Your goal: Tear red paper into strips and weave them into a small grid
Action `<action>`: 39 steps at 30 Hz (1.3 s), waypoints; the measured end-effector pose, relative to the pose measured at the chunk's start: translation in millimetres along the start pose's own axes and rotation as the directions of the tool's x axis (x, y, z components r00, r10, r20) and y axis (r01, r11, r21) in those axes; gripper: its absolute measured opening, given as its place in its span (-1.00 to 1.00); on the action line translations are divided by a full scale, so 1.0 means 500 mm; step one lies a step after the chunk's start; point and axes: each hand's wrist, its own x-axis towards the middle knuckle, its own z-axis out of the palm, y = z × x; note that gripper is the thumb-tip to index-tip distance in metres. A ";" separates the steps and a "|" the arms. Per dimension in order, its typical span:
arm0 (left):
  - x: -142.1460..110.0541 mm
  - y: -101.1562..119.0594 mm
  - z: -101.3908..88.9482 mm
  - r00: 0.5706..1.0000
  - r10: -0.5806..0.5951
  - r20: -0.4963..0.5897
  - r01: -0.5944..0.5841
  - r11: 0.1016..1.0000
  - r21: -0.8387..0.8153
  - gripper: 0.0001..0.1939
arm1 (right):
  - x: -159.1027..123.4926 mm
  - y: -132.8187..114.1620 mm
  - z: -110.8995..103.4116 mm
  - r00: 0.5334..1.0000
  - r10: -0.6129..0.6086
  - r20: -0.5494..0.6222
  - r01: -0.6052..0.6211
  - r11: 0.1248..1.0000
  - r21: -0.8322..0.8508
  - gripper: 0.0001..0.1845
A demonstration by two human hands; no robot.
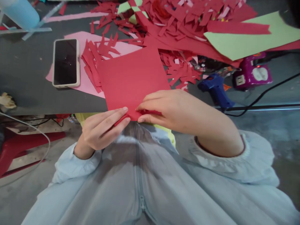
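Note:
A sheet of red paper [133,76] spans the table's front edge, its near edge between my two hands. My left hand [104,126] pinches the near left part of the sheet, thumb below and fingers on top, where a bit of red shows folded between them. My right hand [161,107] grips the near right part, its fingers curled over the paper and the thumb along the bottom edge. The near edge looks bent or rolled up under the fingers; how far is hidden.
Left of the sheet, a phone [66,62] lies on pink paper [76,36]. Red paper scraps [182,18] are heaped behind. At right are green paper [248,39], a blue glue gun [217,89] and a purple power adapter [254,75] with a black cable [264,93]. A blue bottle [21,14] stands far left.

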 end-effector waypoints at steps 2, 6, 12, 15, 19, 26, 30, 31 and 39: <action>-0.010 0.003 0.006 1.000 0.007 0.004 -0.007 1.000 -0.017 -0.76 | -0.004 0.001 0.012 1.000 -0.005 -0.014 0.006 0.999 0.032 -0.71; -0.026 0.011 0.018 1.000 -0.010 0.001 0.010 0.998 -0.058 -0.74 | -0.008 -0.008 0.034 0.997 -0.016 -0.078 0.018 0.999 0.026 -0.74; -0.036 0.015 0.037 0.993 -0.088 -0.081 0.080 0.992 -0.098 -0.52 | -0.012 -0.022 0.066 0.975 -0.052 -0.214 0.034 0.996 -0.087 -0.71; -0.034 0.018 0.035 0.981 -0.187 -0.051 0.175 0.967 -0.182 -0.48 | -0.016 -0.024 0.077 0.967 -0.059 -0.248 0.032 0.993 -0.112 -0.68; -0.027 0.031 0.029 0.965 -0.262 0.005 0.258 0.947 -0.193 -0.49 | -0.019 -0.029 0.088 0.964 -0.040 -0.264 0.008 0.993 -0.120 -0.71; -0.022 0.046 0.038 0.950 -0.313 -0.006 0.311 0.945 -0.100 -0.72 | -0.018 -0.032 0.104 0.927 -0.068 -0.369 0.017 0.990 -0.139 -0.69; -0.024 0.045 0.038 0.954 -0.298 -0.032 0.293 0.950 -0.104 -0.80 | -0.017 -0.027 0.109 0.916 -0.081 -0.394 0.026 0.989 -0.143 -0.66; -0.023 0.044 0.037 0.956 -0.291 -0.032 0.287 0.953 -0.100 -0.81 | -0.017 -0.026 0.110 0.916 -0.081 -0.394 0.028 0.990 -0.139 -0.66; -0.016 0.040 0.025 0.932 -0.360 -0.041 0.347 0.918 -0.191 -0.94 | -0.022 -0.011 0.109 0.917 -0.064 -0.394 0.050 0.998 -0.046 -0.65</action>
